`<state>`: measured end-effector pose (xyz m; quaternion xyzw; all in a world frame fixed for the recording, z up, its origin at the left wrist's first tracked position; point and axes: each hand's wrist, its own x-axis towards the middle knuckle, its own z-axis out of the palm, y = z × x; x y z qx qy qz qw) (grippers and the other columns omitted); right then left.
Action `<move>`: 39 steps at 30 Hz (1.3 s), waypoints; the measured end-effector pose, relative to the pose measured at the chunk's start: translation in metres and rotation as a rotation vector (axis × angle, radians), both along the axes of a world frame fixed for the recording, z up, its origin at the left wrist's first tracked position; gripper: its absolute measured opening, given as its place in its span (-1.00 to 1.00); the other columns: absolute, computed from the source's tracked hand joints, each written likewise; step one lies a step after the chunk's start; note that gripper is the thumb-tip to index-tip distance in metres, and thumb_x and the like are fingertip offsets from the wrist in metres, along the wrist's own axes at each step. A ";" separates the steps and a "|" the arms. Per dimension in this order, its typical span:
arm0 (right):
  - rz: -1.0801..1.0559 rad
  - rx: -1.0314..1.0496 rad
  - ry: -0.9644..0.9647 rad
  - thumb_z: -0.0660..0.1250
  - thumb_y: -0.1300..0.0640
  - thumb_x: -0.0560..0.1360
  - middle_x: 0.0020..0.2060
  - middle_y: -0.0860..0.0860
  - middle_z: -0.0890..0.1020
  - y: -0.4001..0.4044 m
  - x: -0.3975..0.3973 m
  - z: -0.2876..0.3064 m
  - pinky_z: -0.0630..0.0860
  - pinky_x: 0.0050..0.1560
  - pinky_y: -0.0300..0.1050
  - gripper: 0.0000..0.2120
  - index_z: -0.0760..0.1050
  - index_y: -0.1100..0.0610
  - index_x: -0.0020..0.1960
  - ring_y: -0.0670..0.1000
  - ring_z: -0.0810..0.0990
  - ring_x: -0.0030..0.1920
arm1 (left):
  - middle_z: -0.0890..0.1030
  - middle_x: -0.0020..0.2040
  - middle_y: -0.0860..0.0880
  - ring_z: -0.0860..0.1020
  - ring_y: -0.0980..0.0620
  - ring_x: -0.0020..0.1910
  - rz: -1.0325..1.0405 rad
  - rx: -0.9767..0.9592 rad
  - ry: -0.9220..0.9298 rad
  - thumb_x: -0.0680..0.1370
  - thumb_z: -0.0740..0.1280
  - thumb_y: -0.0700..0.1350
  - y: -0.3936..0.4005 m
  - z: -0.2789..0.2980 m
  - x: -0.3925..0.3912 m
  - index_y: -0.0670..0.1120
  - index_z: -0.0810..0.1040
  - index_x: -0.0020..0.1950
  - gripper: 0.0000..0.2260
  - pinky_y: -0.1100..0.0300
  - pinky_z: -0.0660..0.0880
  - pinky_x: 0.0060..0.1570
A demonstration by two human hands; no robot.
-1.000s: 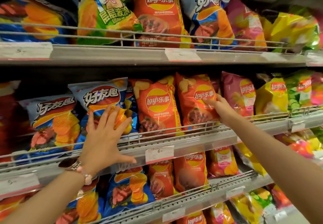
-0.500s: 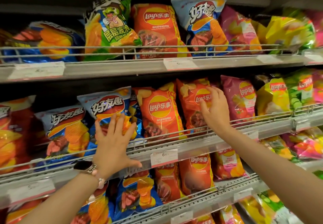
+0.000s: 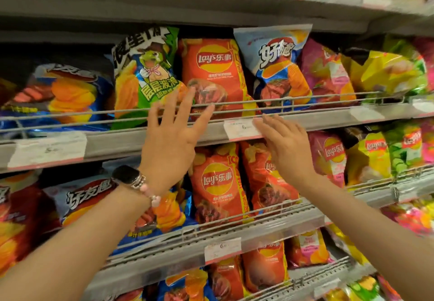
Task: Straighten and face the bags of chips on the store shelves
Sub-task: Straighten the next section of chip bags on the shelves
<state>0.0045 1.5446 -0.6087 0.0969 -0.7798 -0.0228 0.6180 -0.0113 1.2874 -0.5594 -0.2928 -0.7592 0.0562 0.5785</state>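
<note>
Both the left hand (image 3: 172,134) and right hand (image 3: 285,147), fingers spread, reach toward the upright red chip bag (image 3: 212,75) (glossy, puffed).

Red Lay's bag (image 3: 212,77) stands upright facing out behind the rail; green bag (image 3: 145,75) leans beside it.

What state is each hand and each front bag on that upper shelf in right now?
left hand: open, fingers spread, raised at the rail
right hand: open, fingers by the price tag
green bag: tilted
red Lay's bag: upright, facing out
light blue bag: leaning, crooked
</note>
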 end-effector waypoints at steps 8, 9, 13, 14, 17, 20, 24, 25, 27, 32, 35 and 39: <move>0.046 -0.065 0.017 0.12 0.22 0.60 0.19 0.06 0.61 -0.008 0.007 0.001 0.38 0.15 0.06 -0.69 0.44 0.02 0.29 0.16 0.55 0.24 | 0.26 0.46 -0.35 0.12 -0.35 0.45 -0.031 -0.083 -0.174 0.28 0.19 -0.36 0.002 -0.001 -0.003 -0.09 0.48 0.37 -0.36 -0.43 0.03 0.31; 0.046 -0.078 0.003 0.11 0.21 0.61 0.21 0.05 0.60 -0.009 0.008 0.001 0.39 0.17 0.07 -0.69 0.43 0.02 0.30 0.14 0.53 0.26 | 0.28 0.45 -0.35 0.11 -0.33 0.46 -0.054 -0.076 -0.189 0.26 0.21 -0.37 0.001 0.000 -0.002 -0.09 0.49 0.36 -0.35 -0.43 0.04 0.32; 0.040 -0.096 -0.091 0.02 0.19 0.67 0.25 0.05 0.57 -0.010 0.015 0.001 0.33 0.26 0.07 -0.68 0.40 0.01 0.33 0.14 0.49 0.30 | 0.15 0.52 -0.29 -0.05 -0.33 0.52 -0.032 -0.115 -0.291 0.14 0.41 -0.46 0.001 0.003 0.004 -0.07 0.29 0.42 -0.13 -0.43 -0.01 0.31; 0.030 -0.091 -0.122 -0.01 0.20 0.67 0.25 0.06 0.57 -0.009 0.016 0.003 0.33 0.26 0.07 -0.67 0.39 0.01 0.34 0.14 0.49 0.30 | 0.15 0.52 -0.30 0.00 -0.36 0.50 -0.008 -0.128 -0.338 0.12 0.45 -0.46 0.001 0.005 0.008 -0.08 0.31 0.43 -0.10 -0.42 -0.01 0.31; -0.007 -0.099 -0.251 -0.06 0.18 0.68 0.25 0.07 0.57 -0.008 0.021 0.008 0.35 0.25 0.09 -0.66 0.37 0.01 0.35 0.16 0.48 0.31 | 0.27 0.46 -0.31 0.18 -0.40 0.43 0.058 -0.174 -0.464 0.06 0.52 -0.45 0.003 0.015 0.018 -0.12 0.48 0.37 -0.13 -0.44 0.07 0.27; 0.018 -0.112 -0.424 0.02 0.17 0.61 0.19 0.13 0.60 -0.014 0.038 0.029 0.45 0.17 0.14 -0.66 0.38 0.03 0.32 0.20 0.53 0.24 | 0.02 0.52 -0.28 0.06 -0.43 0.47 0.105 -0.238 -0.669 0.28 0.51 -0.32 0.010 0.051 0.042 0.01 0.30 0.50 -0.17 -0.49 0.11 0.29; 0.103 -0.380 -0.447 0.16 0.13 0.34 0.03 0.19 0.57 -0.021 0.055 0.103 0.52 -0.06 0.06 -0.59 0.48 0.14 0.17 0.18 0.54 -0.02 | -0.32 0.54 -0.19 -0.19 -0.34 0.51 0.317 -0.465 -0.853 0.60 0.20 -0.24 0.015 0.081 0.049 0.02 -0.18 0.57 -0.29 -0.35 -0.02 0.39; 0.111 -0.538 -0.412 0.20 0.09 0.34 0.07 0.20 0.53 -0.019 0.053 0.122 0.47 0.00 0.01 -0.56 0.47 0.19 0.19 0.14 0.48 0.04 | -0.27 0.56 -0.19 -0.16 -0.33 0.52 0.320 -0.485 -0.843 0.59 0.22 -0.23 0.014 0.088 0.049 0.02 -0.17 0.58 -0.29 -0.33 0.04 0.39; 0.108 -0.790 -0.406 0.31 0.02 0.37 0.18 0.21 0.45 -0.009 0.046 0.150 0.34 0.16 -0.09 -0.44 0.38 0.27 0.29 0.10 0.38 0.19 | -0.19 0.57 -0.20 -0.09 -0.32 0.52 0.320 -0.536 -0.849 0.60 0.22 -0.21 0.011 0.092 0.048 0.02 -0.12 0.58 -0.32 -0.28 0.10 0.38; 0.083 -1.038 -0.678 0.57 -0.05 0.28 0.47 0.19 0.18 0.020 0.011 0.184 0.17 0.47 0.05 0.09 -0.03 0.25 0.53 0.14 0.13 0.49 | 0.36 0.40 -0.18 0.35 -0.24 0.35 0.124 -0.267 -0.773 0.48 0.20 0.30 0.015 0.107 0.035 -0.01 0.30 0.48 -0.35 -0.14 0.21 0.25; 0.247 -1.146 -0.781 0.62 0.03 0.20 0.46 0.14 0.20 0.030 0.001 0.186 0.25 0.44 0.09 0.20 -0.14 0.15 0.55 0.12 0.22 0.47 | 0.43 0.31 -0.20 0.40 -0.22 0.28 -0.047 0.220 -0.763 0.46 0.36 0.18 0.028 0.123 0.024 -0.09 0.45 0.36 -0.45 -0.13 0.31 0.24; 0.360 -1.197 -0.857 0.60 0.15 0.24 0.41 0.11 0.34 0.035 -0.002 0.189 0.34 0.37 0.00 0.18 -0.18 0.10 0.56 0.08 0.38 0.38 | 0.12 0.52 -0.23 0.14 -0.24 0.47 0.016 0.464 -0.956 0.35 0.50 0.19 0.056 0.147 0.003 0.01 0.17 0.54 -0.13 -0.08 0.23 0.40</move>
